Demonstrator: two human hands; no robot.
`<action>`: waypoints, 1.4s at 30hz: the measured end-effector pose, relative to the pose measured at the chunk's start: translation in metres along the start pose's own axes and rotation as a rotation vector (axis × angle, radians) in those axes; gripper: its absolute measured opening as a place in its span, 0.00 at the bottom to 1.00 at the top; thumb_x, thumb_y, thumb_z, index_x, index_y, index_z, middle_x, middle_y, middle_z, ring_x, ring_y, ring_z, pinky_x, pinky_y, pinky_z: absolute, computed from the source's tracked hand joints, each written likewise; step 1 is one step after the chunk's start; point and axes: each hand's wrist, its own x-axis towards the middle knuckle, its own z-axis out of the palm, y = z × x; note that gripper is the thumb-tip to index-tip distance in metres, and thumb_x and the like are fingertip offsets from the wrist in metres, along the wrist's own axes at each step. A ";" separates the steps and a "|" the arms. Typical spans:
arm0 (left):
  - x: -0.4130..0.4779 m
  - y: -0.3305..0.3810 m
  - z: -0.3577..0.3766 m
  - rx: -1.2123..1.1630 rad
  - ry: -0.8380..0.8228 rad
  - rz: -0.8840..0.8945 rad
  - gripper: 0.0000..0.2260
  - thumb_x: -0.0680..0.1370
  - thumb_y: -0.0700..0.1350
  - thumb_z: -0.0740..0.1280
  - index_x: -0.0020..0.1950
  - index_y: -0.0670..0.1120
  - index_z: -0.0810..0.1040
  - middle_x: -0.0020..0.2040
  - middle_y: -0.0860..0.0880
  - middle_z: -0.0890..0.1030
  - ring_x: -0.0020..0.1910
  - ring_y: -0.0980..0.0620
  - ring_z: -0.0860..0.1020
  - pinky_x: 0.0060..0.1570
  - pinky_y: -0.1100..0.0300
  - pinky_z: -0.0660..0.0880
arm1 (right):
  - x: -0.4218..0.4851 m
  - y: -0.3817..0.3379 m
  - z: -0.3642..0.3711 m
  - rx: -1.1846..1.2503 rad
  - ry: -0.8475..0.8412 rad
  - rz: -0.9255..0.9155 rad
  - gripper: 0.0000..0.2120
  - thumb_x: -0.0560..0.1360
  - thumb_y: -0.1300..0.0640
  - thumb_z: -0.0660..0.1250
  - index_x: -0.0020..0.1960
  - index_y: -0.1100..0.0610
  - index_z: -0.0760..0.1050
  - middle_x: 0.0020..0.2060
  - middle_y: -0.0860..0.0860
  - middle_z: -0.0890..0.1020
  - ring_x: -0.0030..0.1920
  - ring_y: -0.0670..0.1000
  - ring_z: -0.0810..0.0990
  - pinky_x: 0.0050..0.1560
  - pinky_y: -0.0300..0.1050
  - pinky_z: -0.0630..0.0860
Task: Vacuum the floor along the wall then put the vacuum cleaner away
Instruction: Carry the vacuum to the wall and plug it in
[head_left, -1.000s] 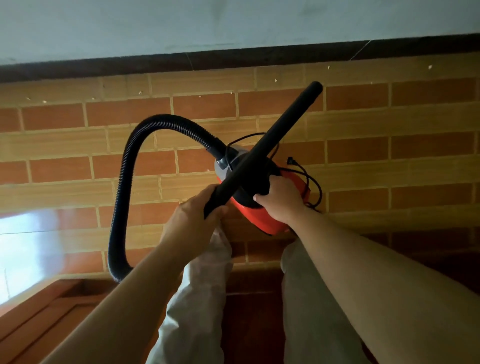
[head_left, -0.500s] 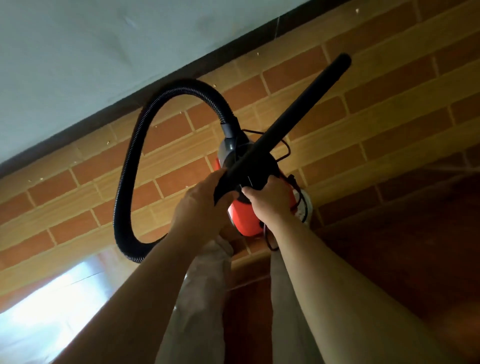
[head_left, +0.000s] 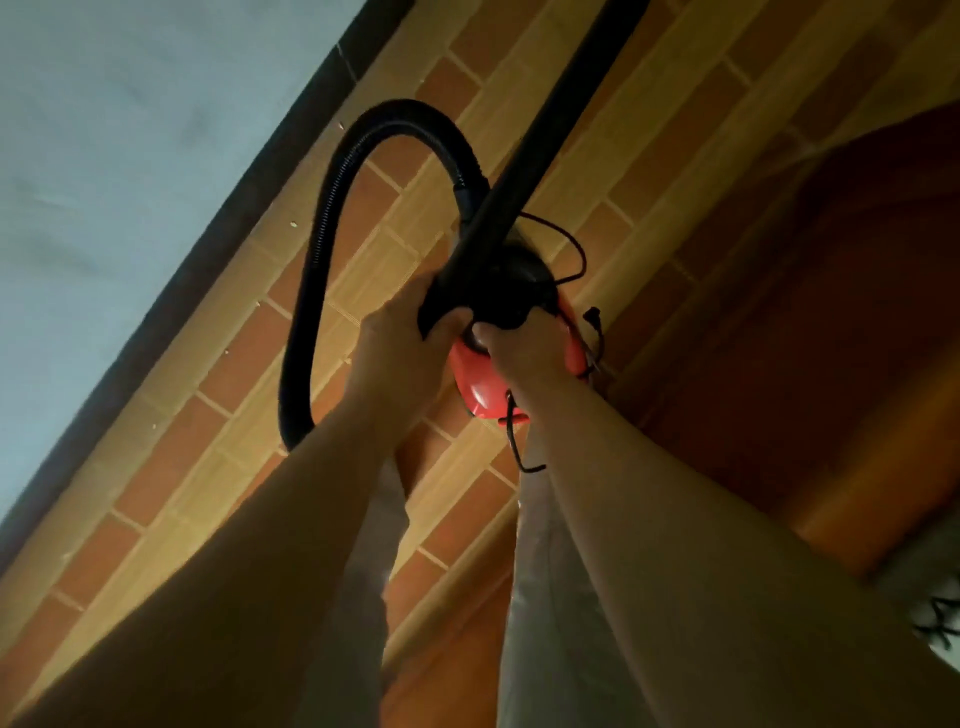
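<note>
1. Brick-patterned tile floor (head_left: 332, 332): wand lifted clear; vacuuming judged finished
2. Small red-and-black canister vacuum cleaner (head_left: 480, 382): carried, not yet stored
3. Right hand (head_left: 524, 348): fingers closed round its top handle
4. Left hand (head_left: 395, 343): fingers wrapped round black rigid wand (head_left: 511, 208)

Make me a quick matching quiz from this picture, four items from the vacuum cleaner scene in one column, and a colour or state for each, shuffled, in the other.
Column one:
1. vacuum body
2. hose
3. wand
4. power cord

Column two:
A. straight black tube, held at its lower end by the left hand
B. red shell, carried by the right hand at its black top
C. thin black line hanging in loose loops
D. ribbed black tube bent in a big arch

Pairs: 1-B, 2-D, 3-A, 4-C
</note>
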 end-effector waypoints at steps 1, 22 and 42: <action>0.002 -0.002 -0.004 0.007 -0.028 0.028 0.15 0.80 0.52 0.68 0.66 0.60 0.75 0.42 0.67 0.76 0.43 0.79 0.72 0.39 0.80 0.66 | -0.001 0.001 0.004 0.021 0.041 0.025 0.31 0.75 0.46 0.75 0.71 0.60 0.72 0.63 0.55 0.81 0.64 0.57 0.79 0.55 0.40 0.75; 0.037 -0.105 -0.015 0.257 -0.370 0.052 0.18 0.82 0.53 0.65 0.70 0.49 0.71 0.53 0.51 0.79 0.49 0.51 0.78 0.47 0.54 0.74 | 0.006 0.052 0.155 0.509 0.267 0.425 0.34 0.72 0.40 0.75 0.71 0.57 0.72 0.61 0.55 0.82 0.61 0.59 0.81 0.57 0.49 0.77; 0.040 -0.150 0.008 0.341 -0.488 0.078 0.18 0.80 0.53 0.67 0.68 0.51 0.71 0.48 0.51 0.78 0.45 0.51 0.78 0.42 0.56 0.73 | 0.004 0.082 0.195 0.875 0.084 0.505 0.21 0.77 0.47 0.73 0.65 0.55 0.74 0.55 0.50 0.83 0.52 0.53 0.82 0.48 0.47 0.79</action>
